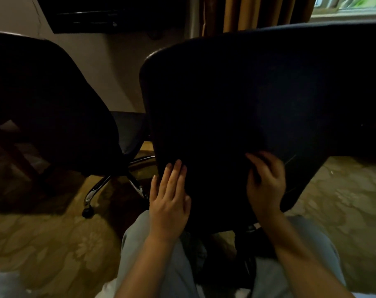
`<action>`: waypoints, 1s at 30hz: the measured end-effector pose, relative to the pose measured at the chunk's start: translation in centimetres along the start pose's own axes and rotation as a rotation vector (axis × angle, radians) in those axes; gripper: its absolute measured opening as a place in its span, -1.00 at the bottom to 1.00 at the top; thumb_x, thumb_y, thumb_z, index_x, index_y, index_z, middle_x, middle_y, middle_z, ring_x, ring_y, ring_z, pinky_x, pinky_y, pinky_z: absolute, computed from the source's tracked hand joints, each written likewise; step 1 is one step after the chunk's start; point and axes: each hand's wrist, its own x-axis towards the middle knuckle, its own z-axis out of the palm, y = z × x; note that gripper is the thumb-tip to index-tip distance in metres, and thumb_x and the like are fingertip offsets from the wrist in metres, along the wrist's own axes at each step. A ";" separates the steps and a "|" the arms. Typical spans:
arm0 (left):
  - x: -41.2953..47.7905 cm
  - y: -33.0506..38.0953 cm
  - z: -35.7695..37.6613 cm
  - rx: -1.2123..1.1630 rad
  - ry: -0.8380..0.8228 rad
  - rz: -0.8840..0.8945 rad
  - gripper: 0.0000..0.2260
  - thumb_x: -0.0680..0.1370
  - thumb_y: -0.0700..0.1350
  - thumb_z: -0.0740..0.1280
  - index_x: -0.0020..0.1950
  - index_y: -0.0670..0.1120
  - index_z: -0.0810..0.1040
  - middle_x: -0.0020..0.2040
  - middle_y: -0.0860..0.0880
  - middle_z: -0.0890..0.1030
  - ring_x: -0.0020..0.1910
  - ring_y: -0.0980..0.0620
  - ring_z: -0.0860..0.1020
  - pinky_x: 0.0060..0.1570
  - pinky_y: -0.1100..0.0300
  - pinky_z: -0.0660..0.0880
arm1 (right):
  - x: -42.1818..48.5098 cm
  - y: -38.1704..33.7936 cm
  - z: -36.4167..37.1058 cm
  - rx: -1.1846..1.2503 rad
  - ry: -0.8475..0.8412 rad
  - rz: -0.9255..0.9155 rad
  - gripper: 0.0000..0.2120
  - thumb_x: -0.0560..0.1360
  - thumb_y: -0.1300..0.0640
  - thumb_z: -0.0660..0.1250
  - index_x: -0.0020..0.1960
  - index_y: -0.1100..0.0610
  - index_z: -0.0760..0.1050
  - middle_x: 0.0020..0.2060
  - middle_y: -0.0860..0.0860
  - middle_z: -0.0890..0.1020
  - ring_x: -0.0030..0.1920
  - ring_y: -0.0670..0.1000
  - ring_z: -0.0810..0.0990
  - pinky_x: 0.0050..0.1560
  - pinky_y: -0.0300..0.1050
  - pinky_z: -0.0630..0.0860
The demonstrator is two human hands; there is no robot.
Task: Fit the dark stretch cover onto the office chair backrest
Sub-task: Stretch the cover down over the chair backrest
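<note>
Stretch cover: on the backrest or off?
On: stretch cover drapes the backrest; right hand pinches it low, left hand lies flat on it. Hem seated: cannot tell.

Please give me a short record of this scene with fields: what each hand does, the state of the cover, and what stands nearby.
left hand: flat, fingers straight, pressing the lower left of the cover
right hand: fingers curled into the cover near its lower middle, apparently pinching the fabric
cover: dark, mostly smooth, one crease beside the right hand; lower edge too dark to judge
second chair: to the left, dark, on a chrome base
floor: patterned carpet
behind: curtain, window at upper right
</note>
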 end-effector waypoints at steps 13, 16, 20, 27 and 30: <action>1.5 2.4 1.0 -0.152 0.101 -0.040 -0.56 0.53 -0.12 0.20 0.42 -0.13 0.31 0.47 -0.14 0.32 0.49 -0.12 0.22 0.40 -0.17 0.24 | -1.6 2.8 -0.4 -0.030 -0.108 -0.062 -0.65 0.43 0.35 0.18 0.10 0.19 0.63 0.09 0.08 0.53 0.09 0.09 0.49 0.22 -0.28 0.35; 3.0 3.4 1.7 -0.141 0.078 0.152 -0.54 0.49 -0.16 0.21 0.40 -0.12 0.32 0.47 -0.10 0.27 0.48 -0.10 0.23 0.43 -0.11 0.20 | -0.8 5.0 -2.6 -0.077 0.002 0.140 -0.64 0.38 0.41 0.22 0.11 0.23 0.61 0.06 0.20 0.55 0.08 0.13 0.50 0.14 -0.13 0.43; 3.3 4.6 2.5 -0.189 0.039 0.149 -0.51 0.46 -0.20 0.25 0.40 -0.14 0.35 0.49 -0.14 0.25 0.50 -0.12 0.21 0.45 -0.09 0.18 | -1.0 4.3 -1.7 -0.079 0.032 0.140 -0.59 0.32 0.50 0.29 0.10 0.21 0.60 0.07 0.13 0.53 0.08 0.12 0.51 0.15 -0.20 0.40; 2.0 5.7 2.8 -0.217 -0.038 0.123 -0.46 0.46 -0.16 0.25 0.44 -0.15 0.31 0.51 -0.14 0.23 0.51 -0.09 0.18 0.45 -0.09 0.18 | -2.9 -0.3 2.4 0.000 -0.151 -0.181 -0.81 0.46 0.25 0.31 0.00 0.19 0.66 0.01 0.11 0.64 0.07 0.10 0.53 0.27 -0.30 0.30; 2.2 4.8 2.5 -0.190 -0.058 0.087 -0.45 0.46 -0.14 0.22 0.46 -0.13 0.27 0.52 -0.10 0.20 0.52 -0.07 0.15 0.45 -0.09 0.14 | -3.2 -0.1 2.2 0.015 -0.209 -0.189 -0.77 0.47 0.27 0.29 0.06 0.16 0.65 0.05 0.10 0.62 0.11 0.07 0.50 0.28 -0.30 0.31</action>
